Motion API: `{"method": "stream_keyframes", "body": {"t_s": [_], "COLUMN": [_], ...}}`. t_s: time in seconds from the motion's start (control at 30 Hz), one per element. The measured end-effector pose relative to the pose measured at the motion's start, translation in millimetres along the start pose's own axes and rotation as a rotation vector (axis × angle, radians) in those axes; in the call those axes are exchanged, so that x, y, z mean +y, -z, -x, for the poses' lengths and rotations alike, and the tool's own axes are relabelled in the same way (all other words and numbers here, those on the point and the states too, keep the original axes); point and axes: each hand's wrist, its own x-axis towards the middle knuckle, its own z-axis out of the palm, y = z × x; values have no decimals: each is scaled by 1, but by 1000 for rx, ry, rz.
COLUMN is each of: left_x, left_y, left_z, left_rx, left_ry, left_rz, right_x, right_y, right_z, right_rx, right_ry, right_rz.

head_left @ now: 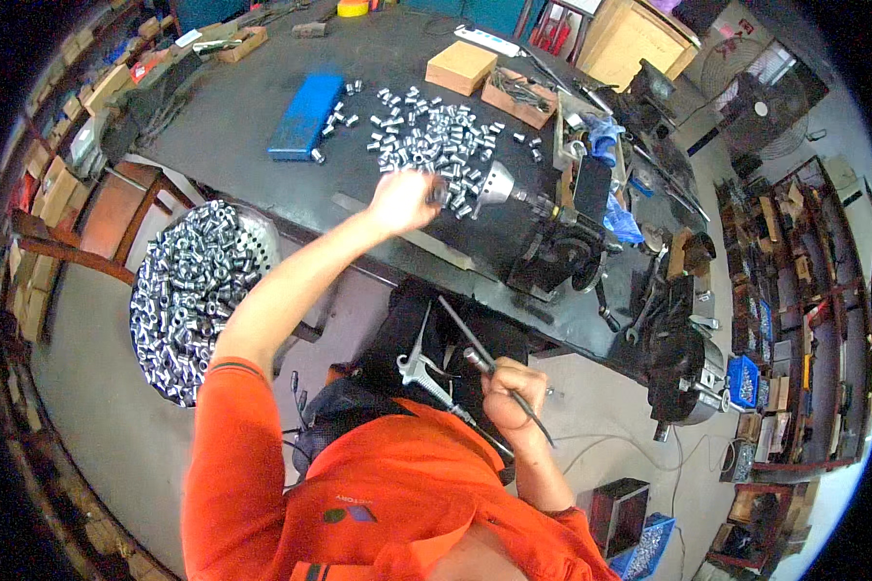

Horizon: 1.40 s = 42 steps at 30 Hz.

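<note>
My left hand (404, 201) reaches over the bench at the near side of a loose pile of small silvery metal sleeves (441, 136). It is smeared by motion; something dark shows at its fingertips, but I cannot tell what. Low in front of my body, my right hand (515, 392) is closed around a long, thin grey rod that looks like a file (470, 337), which slants up to the left. One small metal sleeve (475, 359) shows by that hand's fingers. An air blow gun (421, 373) lies at my lap, left of the right hand.
A perforated round pan (259, 242) heaped with sleeves stands left of the bench (223, 116). On the bench are a blue box (305, 116), a cone-nosed metal fixture (497, 184), a wooden box (462, 66) and a tray of thin tools (519, 95). A chuck machine (688, 373) stands right.
</note>
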Motion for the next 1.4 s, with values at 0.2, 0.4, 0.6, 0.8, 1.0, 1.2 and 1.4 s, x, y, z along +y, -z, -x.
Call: {"method": "stream_keyframes", "body": {"t_s": [0.2,0.4,0.6,0.8,1.0,1.2,1.4], "left_x": [-17,-99,-153,-161,-160,-108,30], "left_y": [73,142,152,116,107,126,119], "left_z": [-6,134,219,190,169,173,177], "left_rx": [48,-47,-217,-648,-728,-272,-464], "left_ry": [195,623,544,430,469,664,743], "left_rz": [220,377,-252,-662,-746,-94,1320], "right_x": [6,8,9,6,13,9,-6], "right_y": [-5,-18,-23,-18,-13,-12,-25], "right_z": [16,18,10,13,22,16,2], "right_rx": [-15,-15,-101,-102,-78,-202,-353], "right_ry": [-75,-147,-128,-146,-152,-180,-115], "right_rz": [9,-49,-96,-134,-35,-177,-264]}}
